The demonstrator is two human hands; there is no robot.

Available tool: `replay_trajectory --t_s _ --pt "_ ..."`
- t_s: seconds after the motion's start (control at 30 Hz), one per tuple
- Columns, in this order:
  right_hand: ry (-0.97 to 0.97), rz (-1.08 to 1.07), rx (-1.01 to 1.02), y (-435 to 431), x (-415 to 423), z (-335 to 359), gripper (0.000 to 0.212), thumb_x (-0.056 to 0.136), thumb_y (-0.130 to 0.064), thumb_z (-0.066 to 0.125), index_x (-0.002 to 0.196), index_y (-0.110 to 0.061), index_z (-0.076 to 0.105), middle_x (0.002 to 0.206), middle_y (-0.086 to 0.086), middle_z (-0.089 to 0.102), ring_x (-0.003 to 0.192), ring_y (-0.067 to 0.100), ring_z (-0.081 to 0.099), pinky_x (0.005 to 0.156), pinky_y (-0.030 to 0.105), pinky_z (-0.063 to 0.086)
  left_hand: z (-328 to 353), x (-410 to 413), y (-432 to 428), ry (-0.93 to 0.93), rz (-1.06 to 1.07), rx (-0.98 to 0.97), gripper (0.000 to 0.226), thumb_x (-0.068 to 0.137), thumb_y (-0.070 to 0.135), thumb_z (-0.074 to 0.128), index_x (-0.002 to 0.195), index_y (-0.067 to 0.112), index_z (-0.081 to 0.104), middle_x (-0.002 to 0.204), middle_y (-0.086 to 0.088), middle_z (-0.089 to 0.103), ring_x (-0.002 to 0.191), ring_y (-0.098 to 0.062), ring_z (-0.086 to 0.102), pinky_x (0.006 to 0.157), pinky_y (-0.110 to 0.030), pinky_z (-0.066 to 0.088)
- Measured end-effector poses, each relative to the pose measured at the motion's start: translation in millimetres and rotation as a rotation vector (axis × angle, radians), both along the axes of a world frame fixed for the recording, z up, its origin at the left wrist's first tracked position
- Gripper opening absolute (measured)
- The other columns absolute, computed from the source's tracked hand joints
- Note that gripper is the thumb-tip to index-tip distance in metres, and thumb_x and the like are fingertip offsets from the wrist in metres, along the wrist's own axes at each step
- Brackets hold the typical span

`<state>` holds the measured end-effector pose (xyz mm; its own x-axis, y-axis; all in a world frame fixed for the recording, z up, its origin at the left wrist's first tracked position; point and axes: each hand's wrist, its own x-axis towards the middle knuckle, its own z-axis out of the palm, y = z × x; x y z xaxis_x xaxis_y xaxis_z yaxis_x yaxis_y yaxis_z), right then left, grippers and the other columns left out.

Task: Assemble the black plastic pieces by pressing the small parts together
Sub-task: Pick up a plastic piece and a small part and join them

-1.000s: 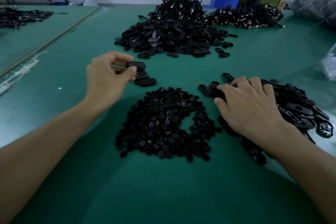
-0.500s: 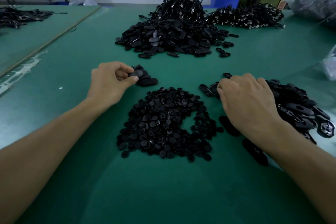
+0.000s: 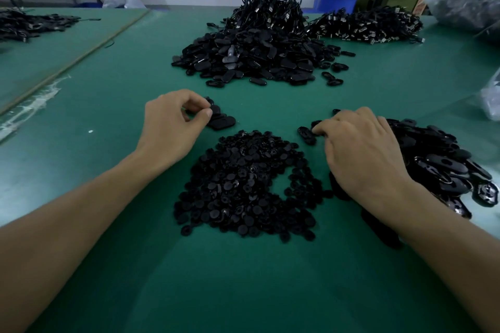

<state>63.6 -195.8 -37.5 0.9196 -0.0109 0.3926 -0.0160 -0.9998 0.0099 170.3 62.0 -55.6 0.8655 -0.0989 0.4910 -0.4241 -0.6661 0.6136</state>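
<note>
The left hand [image 3: 173,127] is pinching a small black plastic piece [image 3: 214,110] just above a few seemingly finished ones [image 3: 224,122]. The right hand [image 3: 359,149] is curling over loose black oval shells [image 3: 433,159], grip unclear. A heap of round black parts [image 3: 249,184] is waiting on the green bench [image 3: 108,94]; mostly undone, I'd say.

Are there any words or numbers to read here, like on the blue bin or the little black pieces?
None can be read.
The blue bin shows no label.
The black plastic pieces are too dark and small to show any marking.
</note>
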Motion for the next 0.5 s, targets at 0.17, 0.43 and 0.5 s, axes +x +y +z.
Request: replay_trajectory --t_s 0.17,0.43,0.5 --pt "-0.163 0.238 0.285 8 -3 0 0.025 0.097 -0.008 0.057 0.120 -0.017 0.061 0.095 0.005 0.069 0.082 0.028 0.065 0.071 0.044 0.056 13 -26 -25 0.013 -0.166 -0.099 0.005 0.089 0.027 0.075 0.085 0.024 0.074 0.073 0.010 0.072 0.066 -0.004 0.064 0.064 -0.013 0.049" --pt "-0.409 0.501 0.540 21 -6 -5 0.008 0.088 -0.003 0.073 0.093 -0.010 0.071 0.083 -0.002 0.069 0.074 0.008 0.064 0.068 0.027 0.053 25 -64 -49 0.185 -0.408 -0.169 0.023 0.093 0.041 0.065 0.085 0.022 0.076 0.071 0.009 0.075 0.064 -0.012 0.071 0.061 -0.024 0.055" --pt "-0.412 0.496 0.630 22 -7 -5 0.010 0.086 -0.004 0.075 0.090 -0.013 0.072 0.083 -0.002 0.070 0.076 0.008 0.067 0.070 0.026 0.056 26 -65 -50 0.274 -0.455 -0.260 0.013 0.094 0.029 0.069 0.087 0.021 0.076 0.073 0.005 0.076 0.063 -0.009 0.070 0.059 -0.017 0.052"
